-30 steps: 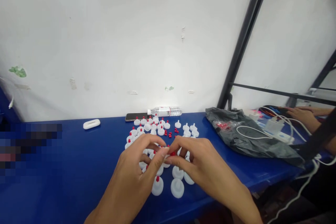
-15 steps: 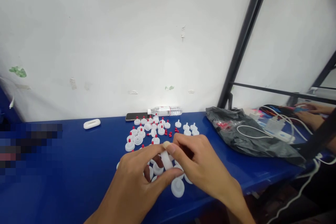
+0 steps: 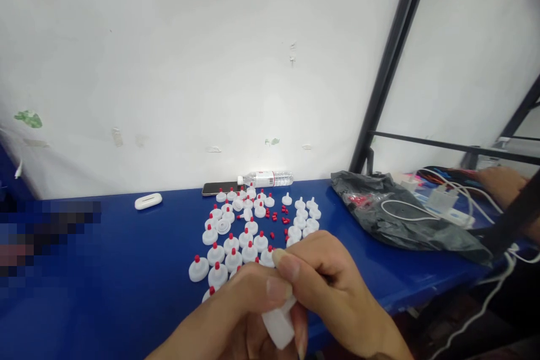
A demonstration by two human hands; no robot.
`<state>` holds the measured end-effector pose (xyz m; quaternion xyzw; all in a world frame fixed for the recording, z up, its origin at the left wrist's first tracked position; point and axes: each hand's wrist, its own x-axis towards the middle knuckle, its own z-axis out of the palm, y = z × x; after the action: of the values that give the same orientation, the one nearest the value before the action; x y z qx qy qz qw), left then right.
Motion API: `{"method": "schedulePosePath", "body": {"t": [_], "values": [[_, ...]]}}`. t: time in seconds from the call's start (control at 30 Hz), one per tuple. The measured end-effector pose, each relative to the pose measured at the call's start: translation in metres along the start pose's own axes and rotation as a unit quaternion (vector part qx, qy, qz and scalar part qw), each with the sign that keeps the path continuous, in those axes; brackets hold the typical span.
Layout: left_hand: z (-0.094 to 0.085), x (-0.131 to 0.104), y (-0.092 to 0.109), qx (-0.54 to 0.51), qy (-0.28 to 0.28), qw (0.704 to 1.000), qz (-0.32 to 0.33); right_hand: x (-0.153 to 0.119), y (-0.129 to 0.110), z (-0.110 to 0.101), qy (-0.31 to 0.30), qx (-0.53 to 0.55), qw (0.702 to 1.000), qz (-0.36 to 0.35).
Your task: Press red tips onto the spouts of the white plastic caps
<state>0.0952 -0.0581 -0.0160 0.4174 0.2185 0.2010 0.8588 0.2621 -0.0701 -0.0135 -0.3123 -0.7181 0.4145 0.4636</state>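
Observation:
A white plastic nozzle cap [image 3: 278,327] is gripped low in front of me by my left hand [image 3: 236,309], thumb on top and fingers curled beneath it. My right hand [image 3: 333,287] is pinched closed against the cap's upper end, thumb beside the left thumb. Whatever lies between the right fingertips is hidden. Beyond my hands, several white nozzle caps with red tips [image 3: 233,259] stand in loose rows. White nozzle caps without red tips [image 3: 300,224] are grouped to the right. Several small loose red tips [image 3: 274,217] lie between the two groups.
A clear water bottle [image 3: 270,179] and a dark phone [image 3: 217,188] lie at the back by the wall. A white oval case [image 3: 148,201] is on the left of the blue table [image 3: 126,270]. Right are a grey plastic bag [image 3: 379,225], cables, a black frame post [image 3: 390,67] and another person's hand [image 3: 506,183].
Both hands have come lower and closer to me, with the cap turned in the left fingers. More capped nozzles behind them now show. The other person's hand at right has moved.

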Motion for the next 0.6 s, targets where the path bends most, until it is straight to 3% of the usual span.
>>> {"method": "schedulePosePath", "body": {"t": [0.13,0.33,0.5,0.57,0.6], "values": [[-0.005,0.000,-0.004,-0.016,-0.015,1.000,0.015,0.003,0.001,0.009,-0.009,0.020,1.000,-0.003],[-0.008,0.016,-0.019,-0.084,0.000,0.986,0.143,0.009,0.010,0.020,0.020,0.023,0.999,-0.034],[-0.008,0.024,-0.021,-0.074,-0.024,0.987,0.138,0.008,0.014,0.019,0.068,-0.120,0.985,-0.108],[-0.006,0.021,-0.016,-0.034,0.008,0.991,0.132,0.008,0.014,0.017,0.093,-0.189,0.966,-0.147],[-0.005,0.018,-0.013,-0.007,0.051,0.989,0.136,0.008,0.013,0.017,0.100,-0.215,0.959,-0.154]]}}
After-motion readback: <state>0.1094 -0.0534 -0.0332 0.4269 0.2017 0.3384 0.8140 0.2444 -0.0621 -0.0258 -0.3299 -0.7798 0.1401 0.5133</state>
